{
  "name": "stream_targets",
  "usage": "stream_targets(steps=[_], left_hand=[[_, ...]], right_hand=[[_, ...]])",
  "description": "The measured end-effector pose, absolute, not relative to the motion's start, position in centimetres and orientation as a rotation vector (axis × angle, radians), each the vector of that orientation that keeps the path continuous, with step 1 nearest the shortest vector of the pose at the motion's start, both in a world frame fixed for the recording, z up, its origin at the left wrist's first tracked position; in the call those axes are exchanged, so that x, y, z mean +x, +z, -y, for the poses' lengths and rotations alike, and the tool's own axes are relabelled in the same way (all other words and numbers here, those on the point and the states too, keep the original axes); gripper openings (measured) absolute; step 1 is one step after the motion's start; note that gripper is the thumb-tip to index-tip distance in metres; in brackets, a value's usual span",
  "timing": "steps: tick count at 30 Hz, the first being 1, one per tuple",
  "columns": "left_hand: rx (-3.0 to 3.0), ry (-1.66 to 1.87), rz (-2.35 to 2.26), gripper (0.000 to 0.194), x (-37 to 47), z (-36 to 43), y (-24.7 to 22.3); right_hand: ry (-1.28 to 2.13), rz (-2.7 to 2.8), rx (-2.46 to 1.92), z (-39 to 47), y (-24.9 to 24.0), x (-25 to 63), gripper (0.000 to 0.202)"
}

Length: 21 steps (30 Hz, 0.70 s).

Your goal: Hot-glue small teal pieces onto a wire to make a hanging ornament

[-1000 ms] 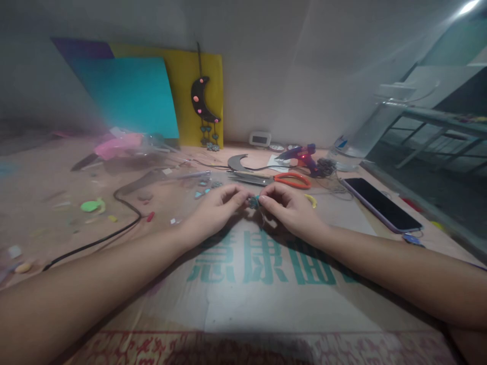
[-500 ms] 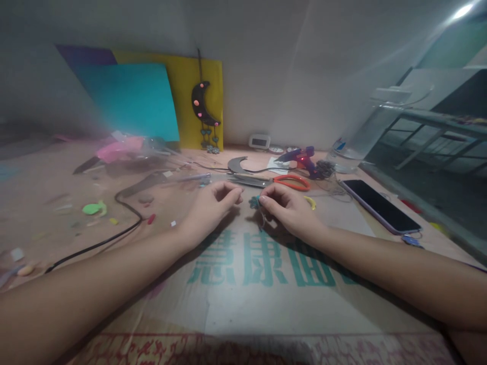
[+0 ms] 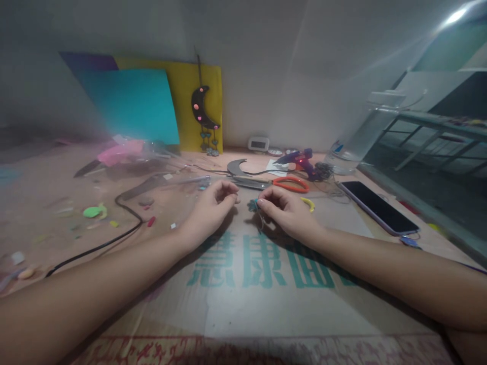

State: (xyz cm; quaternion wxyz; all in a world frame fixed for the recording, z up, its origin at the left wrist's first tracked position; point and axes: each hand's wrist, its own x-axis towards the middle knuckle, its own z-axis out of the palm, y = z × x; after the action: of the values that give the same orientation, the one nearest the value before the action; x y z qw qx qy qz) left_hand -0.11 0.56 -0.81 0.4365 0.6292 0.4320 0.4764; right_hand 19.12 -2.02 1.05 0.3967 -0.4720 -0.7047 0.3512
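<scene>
My right hand [image 3: 283, 208] pinches a small teal flower-shaped piece [image 3: 252, 205] between thumb and forefinger. A thin string [image 3: 262, 220] hangs from that piece towards the board. To its left, a short gap away, is my left hand [image 3: 217, 203], thumb and forefinger brought together; whatever is at their tips is too small to make out. Just beyond both hands lie scissors with orange handles [image 3: 291, 184]. A grey crescent [image 3: 236, 167] rests behind the blades. Beside my right hand a yellow curved piece [image 3: 307, 204] shows in part.
A smartphone [image 3: 378, 207] lies at right, near a clear jug [image 3: 352, 142]. A glue gun [image 3: 300, 162] with a red light sits at the back. A decorated crescent [image 3: 203, 109] hangs against yellow card [image 3: 171, 101]. A black cord [image 3: 99, 247] and scraps lie at left.
The view has tilted slightly, so the background sits a little lower. Both hands keep nearly the same pose, and the teal flower-shaped piece stays in my right hand.
</scene>
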Motion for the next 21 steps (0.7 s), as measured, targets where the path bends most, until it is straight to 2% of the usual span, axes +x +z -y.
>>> stream_targets(steps=[21], left_hand=[[1.737, 1.161, -1.124, 0.014, -0.12, -0.25, -0.75]], right_hand=[[0.906, 1.794, -1.176, 2.02, 1.05, 19.07, 0.020]])
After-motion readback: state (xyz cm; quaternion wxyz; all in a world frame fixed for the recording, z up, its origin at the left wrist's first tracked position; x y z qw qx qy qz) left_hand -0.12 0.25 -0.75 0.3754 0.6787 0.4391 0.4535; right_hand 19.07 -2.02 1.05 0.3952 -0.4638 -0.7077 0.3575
